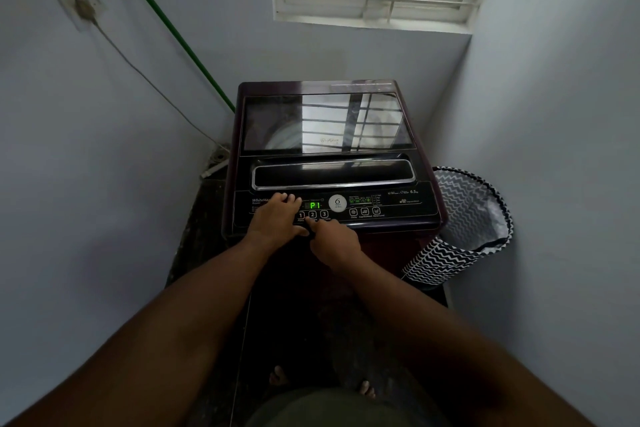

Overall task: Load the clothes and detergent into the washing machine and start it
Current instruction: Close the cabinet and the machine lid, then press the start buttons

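In a narrow corner, one closed washing machine [332,156] centre-frame; our left hand [277,218] rests flat, fingers straight, right hand [334,241] pointing one finger at three numbered buttons [312,214]; one basket [464,225] right.

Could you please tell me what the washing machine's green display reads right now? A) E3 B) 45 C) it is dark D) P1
D: the green display on the washing machine shows "P1", just above the numbered buttons, with the left hand resting flat on the panel beside it and the right hand pointing a finger at the buttons.
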